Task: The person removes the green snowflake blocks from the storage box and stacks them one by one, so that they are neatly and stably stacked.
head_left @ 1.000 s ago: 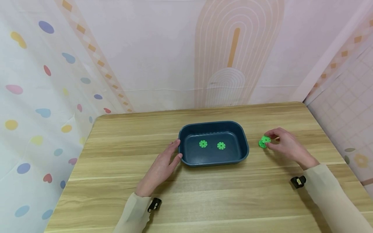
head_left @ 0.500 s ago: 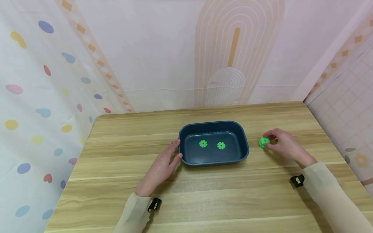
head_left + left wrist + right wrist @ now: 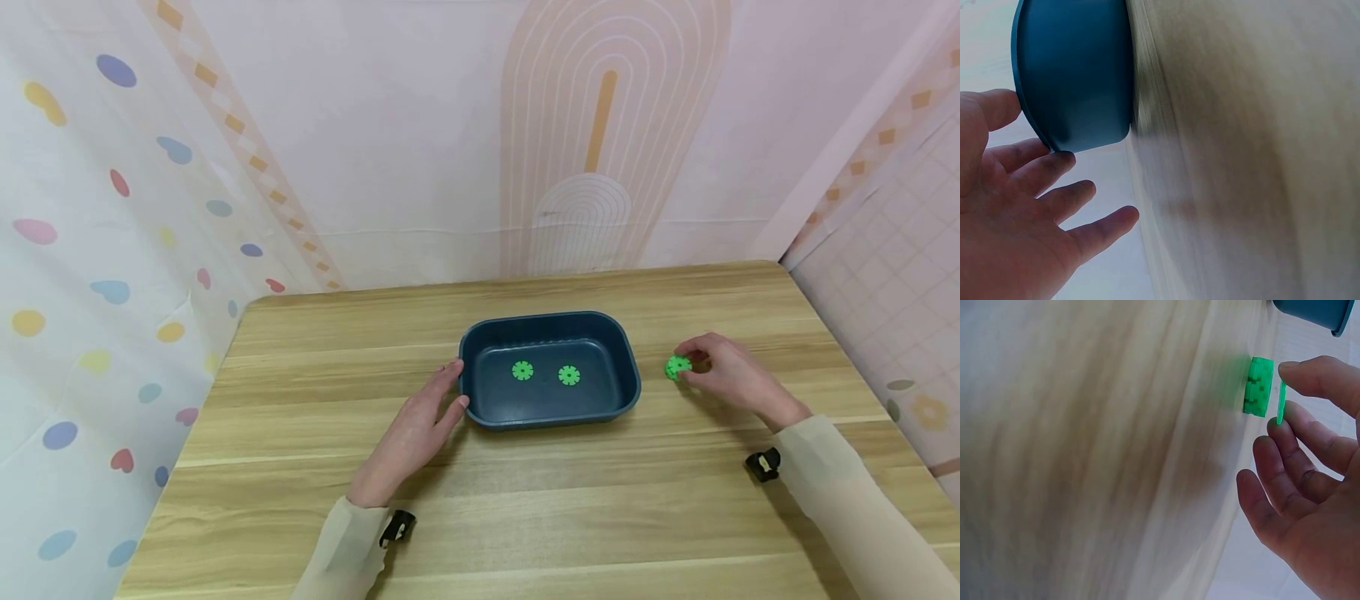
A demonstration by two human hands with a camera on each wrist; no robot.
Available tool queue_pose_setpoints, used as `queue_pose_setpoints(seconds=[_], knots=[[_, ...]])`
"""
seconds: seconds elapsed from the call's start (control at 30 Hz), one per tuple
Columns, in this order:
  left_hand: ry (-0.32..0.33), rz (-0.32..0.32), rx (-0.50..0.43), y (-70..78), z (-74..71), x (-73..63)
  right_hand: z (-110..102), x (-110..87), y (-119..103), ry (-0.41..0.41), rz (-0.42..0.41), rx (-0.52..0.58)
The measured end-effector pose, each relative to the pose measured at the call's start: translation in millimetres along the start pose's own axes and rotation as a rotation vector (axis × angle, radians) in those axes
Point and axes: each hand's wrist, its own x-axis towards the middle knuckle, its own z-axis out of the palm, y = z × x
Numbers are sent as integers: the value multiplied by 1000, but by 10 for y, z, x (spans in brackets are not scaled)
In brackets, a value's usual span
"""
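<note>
My right hand [image 3: 731, 377] pinches a thin green notched plastic disc [image 3: 1282, 403] by its edge, between thumb and fingers. Just under it on the table stands a short stack of similar green discs [image 3: 1259, 387]; the right wrist view shows a narrow gap between the two. Left of them is a dark blue rectangular basin [image 3: 551, 422]. Two green discs lie flat and apart on its floor, one left disc [image 3: 522, 371] and one right disc [image 3: 569, 376]. My left hand [image 3: 408, 429] touches the basin's left rim with thumb and fingertips, fingers spread and fairly straight.
Everything rests on a wood-grain table [image 3: 570, 508]. A patterned curtain [image 3: 405, 150] hangs behind the table's back edge and along its sides. Each wrist carries a small black camera mount [image 3: 763, 465].
My right hand has moved slightly left and down with the disc, bringing it closer over the stack. My left hand and the basin stay in place.
</note>
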Motion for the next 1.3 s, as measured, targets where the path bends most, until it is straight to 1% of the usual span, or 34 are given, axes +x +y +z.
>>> queue_pose_setpoints(seconds=[0.67,1.0,1.3], knots=[[4,9,-6,-6,3,0,30,20,18,-18,2,-14],[0,4,-7,-5,-1,4,33,17,33,-12,-5,-15],[2,7,-14,-9,3,8,35,17,31,-12,4,-17]])
